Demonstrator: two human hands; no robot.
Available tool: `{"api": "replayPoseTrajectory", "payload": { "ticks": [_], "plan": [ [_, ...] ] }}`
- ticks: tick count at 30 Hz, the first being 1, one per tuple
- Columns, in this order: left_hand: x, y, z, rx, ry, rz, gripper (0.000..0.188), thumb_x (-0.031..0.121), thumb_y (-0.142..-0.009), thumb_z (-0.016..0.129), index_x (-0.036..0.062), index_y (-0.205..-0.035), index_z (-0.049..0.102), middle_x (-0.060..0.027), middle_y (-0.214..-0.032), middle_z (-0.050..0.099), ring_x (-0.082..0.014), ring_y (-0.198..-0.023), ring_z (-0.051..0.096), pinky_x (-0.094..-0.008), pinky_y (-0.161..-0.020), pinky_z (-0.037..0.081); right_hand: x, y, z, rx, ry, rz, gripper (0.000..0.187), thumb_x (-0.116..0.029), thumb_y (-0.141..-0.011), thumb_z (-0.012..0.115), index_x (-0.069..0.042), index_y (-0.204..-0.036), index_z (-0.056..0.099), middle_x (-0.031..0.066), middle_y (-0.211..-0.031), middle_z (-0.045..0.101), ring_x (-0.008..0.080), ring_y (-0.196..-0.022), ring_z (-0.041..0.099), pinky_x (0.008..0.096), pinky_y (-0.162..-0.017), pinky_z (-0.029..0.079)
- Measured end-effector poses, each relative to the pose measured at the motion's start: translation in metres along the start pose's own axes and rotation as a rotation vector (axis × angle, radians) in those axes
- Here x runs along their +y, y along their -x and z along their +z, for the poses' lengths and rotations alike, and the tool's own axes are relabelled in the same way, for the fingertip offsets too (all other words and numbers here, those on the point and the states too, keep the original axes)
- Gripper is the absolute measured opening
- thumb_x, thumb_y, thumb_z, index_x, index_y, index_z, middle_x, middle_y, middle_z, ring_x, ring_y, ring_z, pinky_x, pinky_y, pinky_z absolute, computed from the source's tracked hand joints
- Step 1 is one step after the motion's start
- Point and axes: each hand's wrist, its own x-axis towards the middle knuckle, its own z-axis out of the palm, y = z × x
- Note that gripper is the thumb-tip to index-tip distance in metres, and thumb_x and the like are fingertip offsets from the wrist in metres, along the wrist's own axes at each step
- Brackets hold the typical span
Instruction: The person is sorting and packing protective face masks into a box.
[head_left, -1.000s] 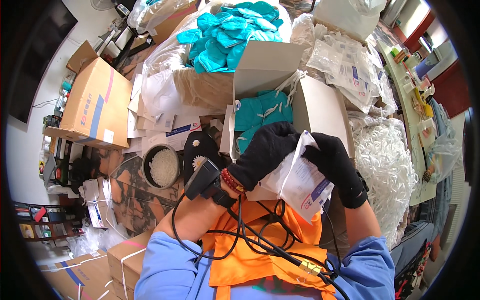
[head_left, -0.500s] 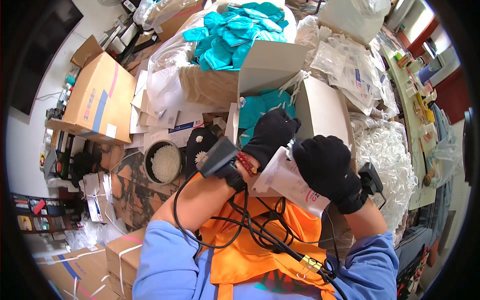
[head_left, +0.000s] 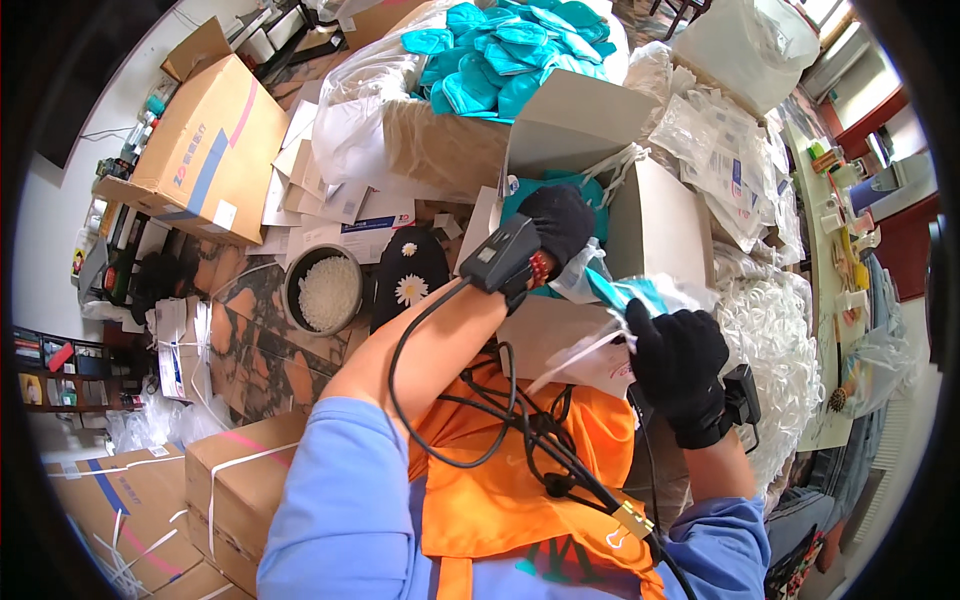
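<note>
Both my hands wear black gloves. My left hand (head_left: 556,225) reaches forward to the open cardboard box (head_left: 655,220) of teal items, its fingers closed on a teal item (head_left: 625,292) that trails toward the clear plastic bag. A grey device (head_left: 500,255) with a black cable is strapped to that wrist. My right hand (head_left: 675,355) grips the edge of the clear plastic bag (head_left: 585,350) held open over my lap. A black device sits on the right wrist too.
A big bag of teal items (head_left: 510,40) lies behind the box. A round bowl of white pellets (head_left: 325,290) stands on the floor at left. Brown cartons (head_left: 205,145) lie at far left and lower left (head_left: 235,480). Heaps of clear packets (head_left: 770,370) fill the right side.
My left hand has left the bag and stretched forward to the box of teal items. My right hand has dropped lower and to the right, still gripping the bag.
</note>
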Motion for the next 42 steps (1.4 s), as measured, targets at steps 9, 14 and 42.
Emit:
{"api": "replayPoseTrajectory", "payload": {
  "ticks": [9, 14, 42],
  "plan": [
    [0.015, 0.004, -0.110, -0.160, 0.730, 0.556, 0.024, 0.015, -0.075, 0.072, 0.0081, -0.097, 0.068, -0.0114, -0.098, 0.065, -0.0293, -0.092, 0.062, -0.0387, -0.084, 0.048, 0.026, 0.024, 0.032, 0.074, 0.008, 0.263, 0.035, -0.009, -0.070, 0.063, -0.014, -0.104, 0.062, 0.0038, -0.069, 0.056, 0.0260, -0.066, 0.057, 0.0397, -0.059, 0.044],
    [0.023, 0.005, -0.098, -0.189, 0.182, 0.848, 0.017, 0.012, -0.073, 0.072, 0.0064, -0.087, 0.066, -0.0109, -0.088, 0.064, -0.0285, -0.084, 0.062, -0.0383, -0.083, 0.047, 0.035, 0.003, 0.026, 0.181, 0.026, 0.275, 0.037, -0.006, -0.063, 0.068, -0.013, -0.099, 0.063, 0.0077, -0.084, 0.062, 0.0282, -0.082, 0.060, 0.0372, -0.071, 0.048],
    [-0.020, 0.004, -0.090, 0.113, 0.592, 0.058, 0.015, 0.021, -0.094, 0.053, 0.0069, -0.091, 0.057, -0.0148, -0.075, 0.062, -0.0281, -0.071, 0.064, -0.0363, -0.059, 0.050, 0.270, 0.113, 0.000, -0.037, -0.471, 0.883, 0.034, -0.009, -0.090, 0.054, 0.001, -0.122, 0.054, 0.0125, -0.119, 0.059, 0.0204, -0.110, 0.055, 0.0293, -0.097, 0.042]
  ]
}}
